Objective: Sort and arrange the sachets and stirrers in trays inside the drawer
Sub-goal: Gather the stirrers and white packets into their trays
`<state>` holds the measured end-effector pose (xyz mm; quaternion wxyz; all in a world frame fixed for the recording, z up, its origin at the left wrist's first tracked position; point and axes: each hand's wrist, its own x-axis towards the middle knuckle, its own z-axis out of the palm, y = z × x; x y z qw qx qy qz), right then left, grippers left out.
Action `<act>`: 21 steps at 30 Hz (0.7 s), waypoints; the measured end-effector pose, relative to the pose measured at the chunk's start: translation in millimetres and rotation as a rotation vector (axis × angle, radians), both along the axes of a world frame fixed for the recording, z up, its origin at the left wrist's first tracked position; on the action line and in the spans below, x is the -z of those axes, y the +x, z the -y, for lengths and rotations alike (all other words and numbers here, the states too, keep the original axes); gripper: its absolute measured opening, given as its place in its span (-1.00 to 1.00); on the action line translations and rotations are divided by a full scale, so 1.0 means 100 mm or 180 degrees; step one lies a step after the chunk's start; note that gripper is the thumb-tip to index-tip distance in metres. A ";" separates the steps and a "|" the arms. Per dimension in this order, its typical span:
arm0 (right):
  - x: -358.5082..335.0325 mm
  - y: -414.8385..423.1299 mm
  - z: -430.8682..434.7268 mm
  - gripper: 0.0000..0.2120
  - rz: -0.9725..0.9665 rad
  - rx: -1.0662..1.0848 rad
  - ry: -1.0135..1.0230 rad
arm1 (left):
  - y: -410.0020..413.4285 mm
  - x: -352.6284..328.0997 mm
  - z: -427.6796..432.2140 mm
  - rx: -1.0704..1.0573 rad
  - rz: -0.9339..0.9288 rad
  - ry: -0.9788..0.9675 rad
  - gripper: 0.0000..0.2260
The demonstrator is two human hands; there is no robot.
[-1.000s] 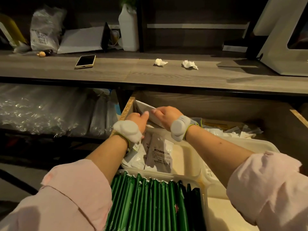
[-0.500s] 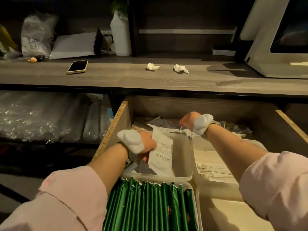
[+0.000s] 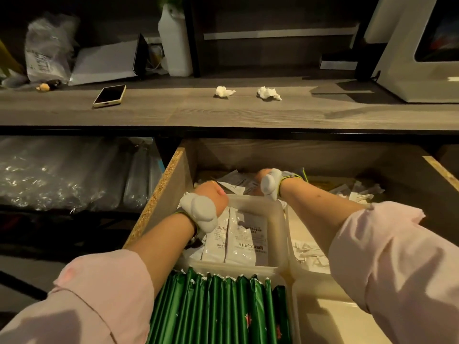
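Left hand (image 3: 215, 196) curled over the far-left corner of the clear plastic tray (image 3: 280, 220), fingers hidden past the rim; whether pinching a sachet or only steadying the tray, cannot tell. Right hand (image 3: 261, 178) reaching further, down into the loose pile of white paper sachets (image 3: 236, 180) at the far end of the open chipboard drawer (image 3: 162, 192); fingertips buried behind the knuckles, so grip likewise not readable. Padded white wrist bands on both forearms, pink sleeves pushed back, probably to keep cuffs out of the trays.

Only one view, from the head. Inside the clear tray, flat white printed sachets (image 3: 244, 238) laid side by side, text all facing up, likely so stacks stay level and labels read at a glance. Nearer, a row of glossy green sachets (image 3: 218, 311) packed upright on edge, filling their tray from left to right, a tidy way to fit many in. To the right, a cream plastic tray (image 3: 289, 234) holding thin paper-wrapped stirrers (image 3: 308, 252); more loose wrapped stirrers (image 3: 357, 192) heaped at the far right of the drawer, not yet sorted. Judging by those far piles, task roughly midway: likely gathering further white sachets from the back toward the clear tray.

Above, on the grey wooden counter (image 3: 223, 115), a phone (image 3: 109, 95) and two crumpled tissues (image 3: 224, 91), well apart from the work.
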<state>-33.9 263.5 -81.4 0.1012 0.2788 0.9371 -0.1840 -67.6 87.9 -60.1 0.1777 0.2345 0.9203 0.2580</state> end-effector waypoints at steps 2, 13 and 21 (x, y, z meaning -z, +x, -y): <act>-0.04 -0.03 0.01 -0.74 0.0244 0.0026 -0.0196 | -0.03 0.01 -0.03 -0.0082 0.0262 0.0341 -0.87; -0.08 -0.01 -0.10 -0.91 -0.0698 0.0366 -0.0263 | -0.11 0.03 0.02 -0.0541 0.1134 0.1232 -0.78; -0.39 0.22 0.07 -0.91 -0.2094 0.0135 -0.1532 | -0.07 -0.11 -0.11 -0.0731 0.0967 0.2045 -0.62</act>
